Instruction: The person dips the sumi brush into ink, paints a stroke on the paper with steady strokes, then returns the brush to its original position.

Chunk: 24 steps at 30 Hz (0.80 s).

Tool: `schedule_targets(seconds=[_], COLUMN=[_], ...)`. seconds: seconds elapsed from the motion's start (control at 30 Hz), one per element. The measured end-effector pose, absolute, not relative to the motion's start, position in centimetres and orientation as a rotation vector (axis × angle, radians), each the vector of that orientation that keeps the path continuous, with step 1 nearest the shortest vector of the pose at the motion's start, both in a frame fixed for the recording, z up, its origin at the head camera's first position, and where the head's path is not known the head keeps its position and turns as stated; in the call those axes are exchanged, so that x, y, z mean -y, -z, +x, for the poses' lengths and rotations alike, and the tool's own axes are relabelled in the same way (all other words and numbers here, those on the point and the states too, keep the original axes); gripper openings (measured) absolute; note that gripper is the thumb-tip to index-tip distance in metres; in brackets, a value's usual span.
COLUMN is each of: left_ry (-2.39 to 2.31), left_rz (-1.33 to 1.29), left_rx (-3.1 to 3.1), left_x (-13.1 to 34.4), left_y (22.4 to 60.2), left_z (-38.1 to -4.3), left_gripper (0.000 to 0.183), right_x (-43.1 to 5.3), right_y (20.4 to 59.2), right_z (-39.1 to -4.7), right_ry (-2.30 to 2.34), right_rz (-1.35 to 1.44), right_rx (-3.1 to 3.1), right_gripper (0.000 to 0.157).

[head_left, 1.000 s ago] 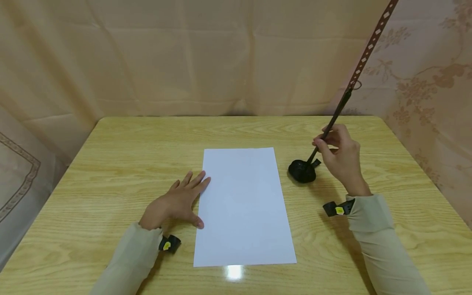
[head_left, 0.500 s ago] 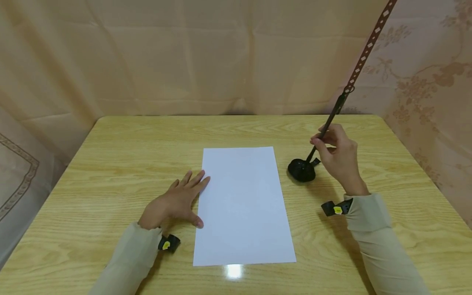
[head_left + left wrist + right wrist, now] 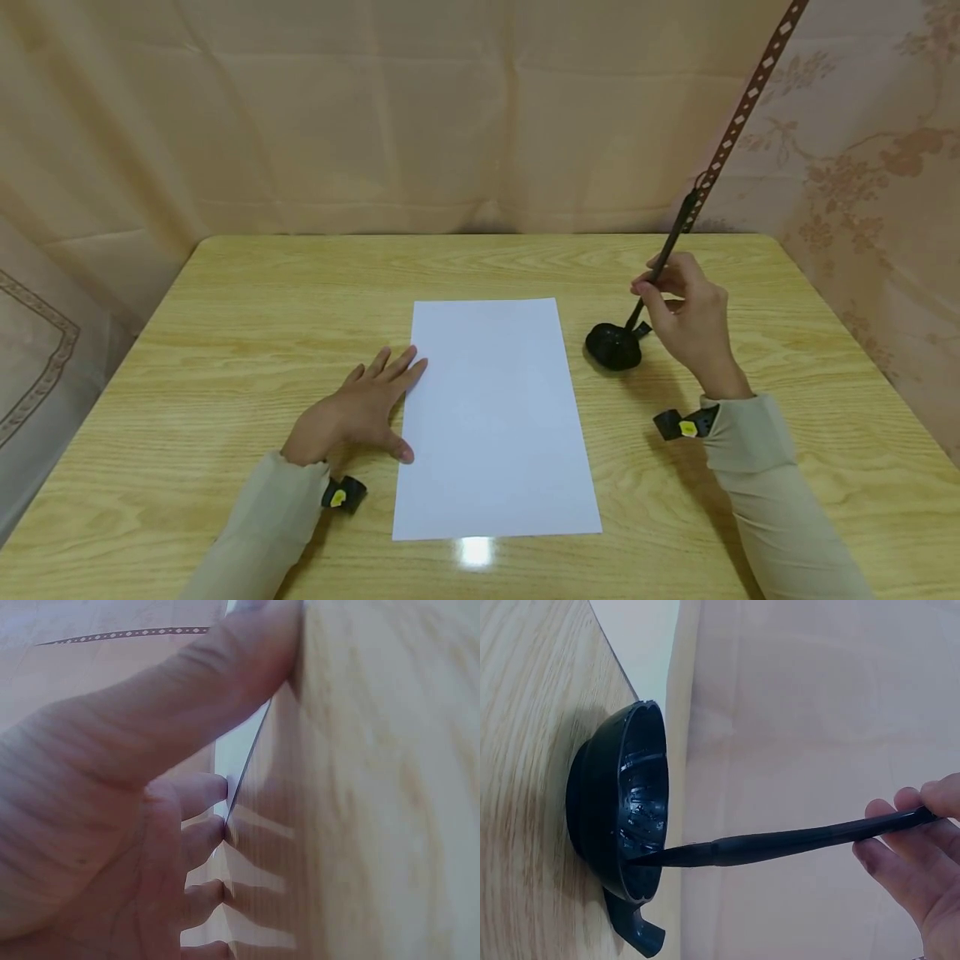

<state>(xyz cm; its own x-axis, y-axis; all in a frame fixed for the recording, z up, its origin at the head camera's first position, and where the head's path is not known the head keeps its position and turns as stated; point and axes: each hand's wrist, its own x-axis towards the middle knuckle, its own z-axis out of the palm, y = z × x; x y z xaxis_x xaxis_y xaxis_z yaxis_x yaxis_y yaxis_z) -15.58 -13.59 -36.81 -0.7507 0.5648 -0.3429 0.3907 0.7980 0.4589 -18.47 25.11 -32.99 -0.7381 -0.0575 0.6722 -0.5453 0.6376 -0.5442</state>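
My right hand [image 3: 688, 321] pinches a dark calligraphy brush [image 3: 670, 247] by its handle, between thumb and fingers. The brush slants down to the left, its black tip inside a small black ink dish [image 3: 613, 347] with a short side handle. In the right wrist view the dish [image 3: 604, 802] has a ribbed, wet-looking inside, and the brush tip [image 3: 675, 856] is at its inner wall near the rim. My left hand [image 3: 356, 412] lies with spread fingers on the left edge of a blank white sheet of paper [image 3: 495, 425].
The wooden table [image 3: 225, 333] carries the paper in the middle and the dish to its right. Beige curtain cloth [image 3: 360, 125] hangs behind the far edge, patterned cloth [image 3: 885, 167] at the right. Each wrist wears a small black camera [image 3: 678, 426].
The brush's top end has swung slightly to the left while its tip stays in the dish. My right hand has shifted a little left; the left hand and paper stay put.
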Motion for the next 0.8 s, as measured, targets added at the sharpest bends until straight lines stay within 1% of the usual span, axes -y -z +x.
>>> schedule_targets(seconds=[0.8], left_ry=[-0.483], left_rz=[0.706], left_rx=[-2.517], left_x=[13.55], left_y=[37.01], left_z=[-15.63], left_gripper=[0.12], right_x=[-25.74], right_y=[32.65], right_z=[-18.26], right_ry=[-1.004], right_rz=[0.361], right_rx=[2.207], right_gripper=[0.029])
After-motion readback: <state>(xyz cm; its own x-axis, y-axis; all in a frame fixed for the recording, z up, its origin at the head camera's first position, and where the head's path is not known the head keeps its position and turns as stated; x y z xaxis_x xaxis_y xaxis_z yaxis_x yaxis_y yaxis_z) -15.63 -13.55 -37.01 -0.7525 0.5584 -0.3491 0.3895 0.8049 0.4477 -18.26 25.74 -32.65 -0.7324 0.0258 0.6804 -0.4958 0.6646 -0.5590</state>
